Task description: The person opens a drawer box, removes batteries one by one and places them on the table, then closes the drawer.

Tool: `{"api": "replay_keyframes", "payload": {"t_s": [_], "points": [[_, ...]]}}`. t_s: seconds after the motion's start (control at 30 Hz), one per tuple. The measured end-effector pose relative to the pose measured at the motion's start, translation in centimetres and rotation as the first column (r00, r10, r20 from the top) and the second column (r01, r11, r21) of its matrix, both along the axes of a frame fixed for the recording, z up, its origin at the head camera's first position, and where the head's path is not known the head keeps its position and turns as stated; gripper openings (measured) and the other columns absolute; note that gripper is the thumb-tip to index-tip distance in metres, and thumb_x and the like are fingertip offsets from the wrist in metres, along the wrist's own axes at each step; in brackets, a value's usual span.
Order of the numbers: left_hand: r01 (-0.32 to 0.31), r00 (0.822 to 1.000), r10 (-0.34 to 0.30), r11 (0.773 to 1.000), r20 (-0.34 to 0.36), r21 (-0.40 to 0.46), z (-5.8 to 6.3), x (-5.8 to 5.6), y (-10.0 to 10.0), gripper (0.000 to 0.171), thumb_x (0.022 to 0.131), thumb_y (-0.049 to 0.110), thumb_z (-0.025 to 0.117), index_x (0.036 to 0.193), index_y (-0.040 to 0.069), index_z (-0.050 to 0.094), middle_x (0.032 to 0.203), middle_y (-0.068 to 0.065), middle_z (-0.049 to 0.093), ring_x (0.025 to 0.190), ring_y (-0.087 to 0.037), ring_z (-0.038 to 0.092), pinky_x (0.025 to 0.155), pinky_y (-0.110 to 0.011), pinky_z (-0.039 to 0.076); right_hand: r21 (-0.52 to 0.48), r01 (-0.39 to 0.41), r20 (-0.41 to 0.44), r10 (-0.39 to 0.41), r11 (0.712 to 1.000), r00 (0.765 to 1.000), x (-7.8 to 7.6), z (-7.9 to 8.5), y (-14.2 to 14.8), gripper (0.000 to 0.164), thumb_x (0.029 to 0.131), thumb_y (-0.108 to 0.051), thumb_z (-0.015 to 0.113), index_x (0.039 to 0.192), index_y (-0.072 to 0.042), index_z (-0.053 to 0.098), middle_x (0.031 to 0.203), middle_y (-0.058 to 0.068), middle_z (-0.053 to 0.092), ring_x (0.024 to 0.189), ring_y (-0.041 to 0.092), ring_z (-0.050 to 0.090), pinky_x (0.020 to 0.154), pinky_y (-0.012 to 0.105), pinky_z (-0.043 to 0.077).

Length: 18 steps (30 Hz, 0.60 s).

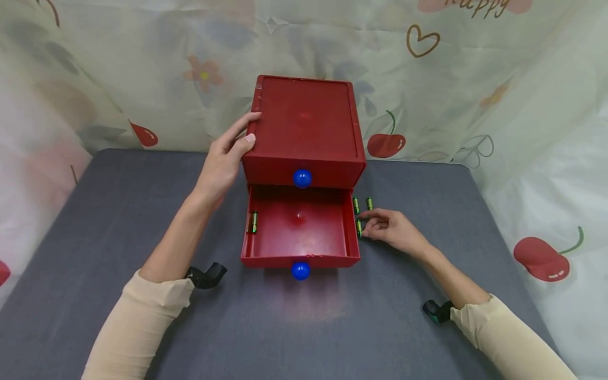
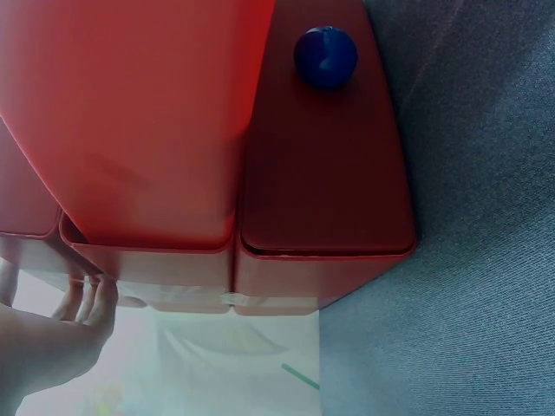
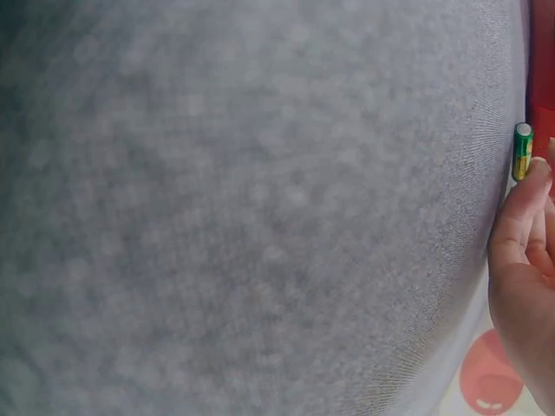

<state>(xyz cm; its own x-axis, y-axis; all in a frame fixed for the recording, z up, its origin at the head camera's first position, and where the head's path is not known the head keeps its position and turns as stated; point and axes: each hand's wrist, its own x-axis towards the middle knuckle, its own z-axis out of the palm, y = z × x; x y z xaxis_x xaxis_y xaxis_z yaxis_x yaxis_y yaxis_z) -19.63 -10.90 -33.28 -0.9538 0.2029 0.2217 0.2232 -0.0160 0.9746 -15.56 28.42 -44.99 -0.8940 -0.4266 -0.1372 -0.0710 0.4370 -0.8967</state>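
Note:
A red drawer cabinet [image 1: 309, 119] stands on the table, its lower drawer [image 1: 304, 262] pulled out. My left hand [image 1: 227, 153] rests on the cabinet's left side, with thumb and fingertips at the top edge; the left wrist view shows those fingers against the red side. Inside the drawer, a green battery [image 1: 254, 222] lies by the left wall. My right hand [image 1: 391, 229] is beside the drawer's right wall, its curled thumb and fingertips at a green and gold battery [image 1: 359, 228]. The right wrist view shows this battery [image 3: 522, 152] at the thumb tip.
Behind the right hand's battery lie another battery [image 1: 356, 205] close to the drawer wall and one more [image 1: 369, 203] a little to the right. Blue ball knobs [image 1: 302, 178] mark the drawer fronts. A patterned curtain [image 1: 204, 31] hangs behind the grey table [image 1: 304, 343].

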Motion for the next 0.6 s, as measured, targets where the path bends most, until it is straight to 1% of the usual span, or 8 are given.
{"api": "replay_keyframes", "payload": {"t_s": [0.23,0.33,0.47,0.6], "points": [[0.000,1.000,0.000,1.000,0.001,0.001,0.0,0.0,0.0,0.045,0.102,0.033,0.052,0.147,0.032,0.049,0.151,0.004,0.042,0.132,-0.018,0.044,0.109,-0.042,0.033,-0.027,0.055,-0.008,-0.056,0.998,0.998,0.3,0.8,-0.2,0.038,0.093,-0.011,0.070,0.128,0.001,0.060,0.097,0.017,0.068,0.082,0.031,0.065,0.071,0.032,0.054],[0.001,1.000,-0.001,1.000,0.003,0.006,0.0,0.0,0.1,0.045,0.102,0.033,0.052,0.147,0.032,0.049,0.150,0.003,0.043,0.132,-0.019,0.045,0.109,-0.042,0.034,-0.044,0.076,-0.019,-0.077,0.996,0.997,0.5,1.4,-0.3,0.041,0.094,-0.013,0.069,0.131,0.002,0.058,0.100,0.017,0.067,0.085,0.035,0.065,0.072,0.034,0.055],[0.002,1.000,-0.002,1.000,0.005,0.008,0.0,0.0,0.1,0.045,0.102,0.033,0.053,0.147,0.032,0.049,0.150,0.003,0.043,0.132,-0.019,0.044,0.109,-0.042,0.033,-0.076,0.067,-0.046,-0.070,0.995,0.996,0.8,2.0,-0.6,0.042,0.095,-0.013,0.068,0.132,0.004,0.057,0.103,0.018,0.066,0.092,0.038,0.064,0.077,0.037,0.055],[0.002,1.000,-0.002,1.000,0.002,0.007,0.0,0.0,0.0,0.045,0.102,0.033,0.053,0.147,0.032,0.049,0.151,0.004,0.042,0.133,-0.018,0.043,0.110,-0.042,0.033,-0.106,0.060,-0.072,-0.067,0.993,0.995,1.2,2.5,-1.1,0.042,0.095,-0.011,0.068,0.131,0.006,0.057,0.104,0.020,0.066,0.094,0.040,0.063,0.081,0.038,0.056]]}}
